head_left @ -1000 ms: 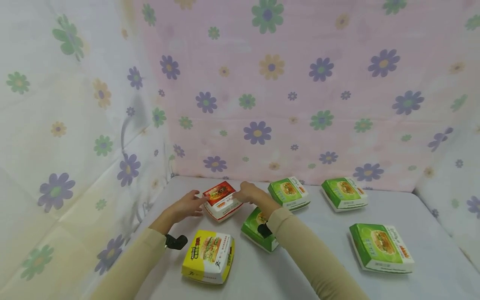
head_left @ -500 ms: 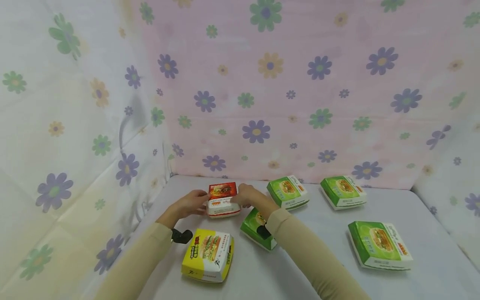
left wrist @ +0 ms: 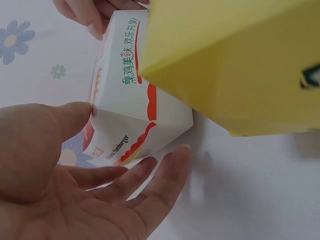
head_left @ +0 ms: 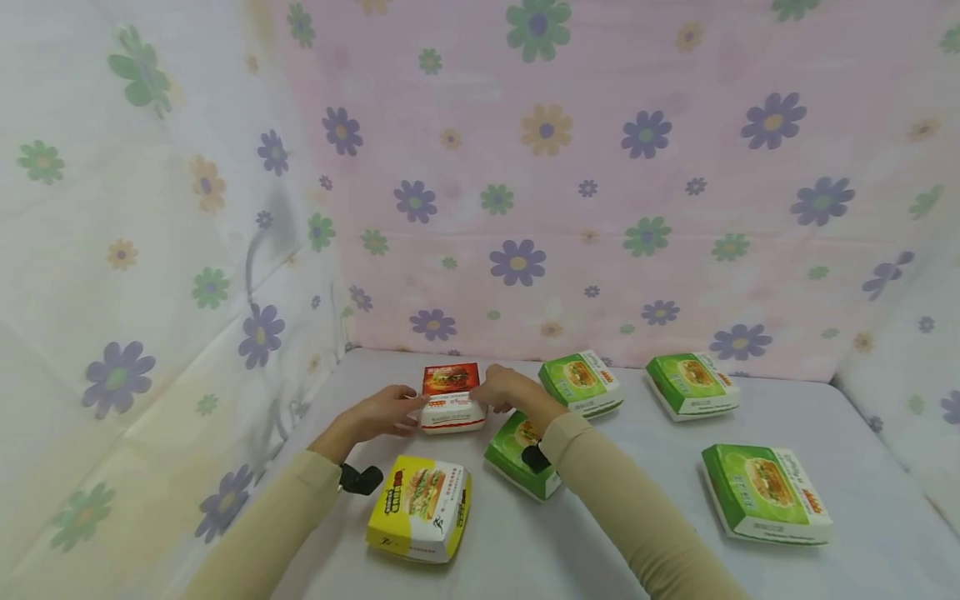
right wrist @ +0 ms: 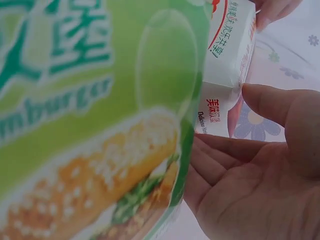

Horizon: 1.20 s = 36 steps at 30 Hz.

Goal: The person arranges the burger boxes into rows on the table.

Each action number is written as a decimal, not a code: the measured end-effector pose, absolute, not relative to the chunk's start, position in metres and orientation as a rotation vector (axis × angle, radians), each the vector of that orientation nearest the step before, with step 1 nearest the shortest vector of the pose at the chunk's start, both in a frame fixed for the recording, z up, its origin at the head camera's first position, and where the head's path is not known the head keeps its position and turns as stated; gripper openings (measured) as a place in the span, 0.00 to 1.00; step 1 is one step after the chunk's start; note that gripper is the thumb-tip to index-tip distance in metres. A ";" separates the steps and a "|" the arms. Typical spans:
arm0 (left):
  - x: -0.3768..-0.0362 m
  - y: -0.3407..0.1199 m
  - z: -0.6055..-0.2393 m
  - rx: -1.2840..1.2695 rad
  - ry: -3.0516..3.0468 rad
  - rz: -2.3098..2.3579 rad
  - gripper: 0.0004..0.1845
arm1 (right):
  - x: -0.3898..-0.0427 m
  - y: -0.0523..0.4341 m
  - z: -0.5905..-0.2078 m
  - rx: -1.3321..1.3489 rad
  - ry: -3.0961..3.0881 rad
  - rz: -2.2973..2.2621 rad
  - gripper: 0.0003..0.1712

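Closest to the person sits a yellow-and-white burger box [head_left: 420,510], a front green burger box [head_left: 765,492] well off to its right, and a partly covered green box [head_left: 510,454] below the right wrist. Past them on the white table [head_left: 667,454], the red-and-white hamburger box [head_left: 452,402] lies between 2 hands, left hand [head_left: 381,414] and right hand [head_left: 508,389], thumbs touching it, fingers loosely extended. Behind stand a rear-left green box [head_left: 579,383] and rear-right green box [head_left: 690,385]

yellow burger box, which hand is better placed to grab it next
Probably left: in the head view, the left hand is nearer the yellow burger box; the right hand is farther off, on the right of the red-and-white box.
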<state>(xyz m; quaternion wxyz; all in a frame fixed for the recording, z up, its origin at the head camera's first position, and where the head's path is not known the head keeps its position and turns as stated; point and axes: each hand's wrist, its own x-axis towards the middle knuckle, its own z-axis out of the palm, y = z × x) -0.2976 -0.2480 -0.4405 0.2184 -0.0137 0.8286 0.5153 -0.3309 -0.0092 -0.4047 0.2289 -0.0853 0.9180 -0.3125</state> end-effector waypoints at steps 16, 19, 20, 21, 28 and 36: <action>-0.307 -0.244 -0.446 -0.028 2.201 1.583 0.28 | -0.323 -0.013 -0.400 -0.243 2.351 -0.991 0.22; -0.311 -0.242 -0.440 -0.007 2.197 1.610 0.28 | -0.327 -0.011 -0.395 -0.269 2.360 -1.001 0.19; -0.313 -0.241 -0.437 -0.004 2.197 1.619 0.28 | -0.329 -0.010 -0.393 -0.279 2.367 -1.009 0.19; -0.315 -0.240 -0.434 0.000 2.194 1.631 0.28 | -0.331 -0.009 -0.390 -0.282 2.368 -1.026 0.19; -0.332 -0.233 -0.419 0.025 2.205 1.683 0.29 | -0.343 -0.004 -0.376 -0.272 2.399 -1.108 0.21; -0.344 -0.226 -0.423 -0.019 2.207 1.737 0.29 | -0.350 -0.005 -0.383 -0.187 2.430 -1.204 0.18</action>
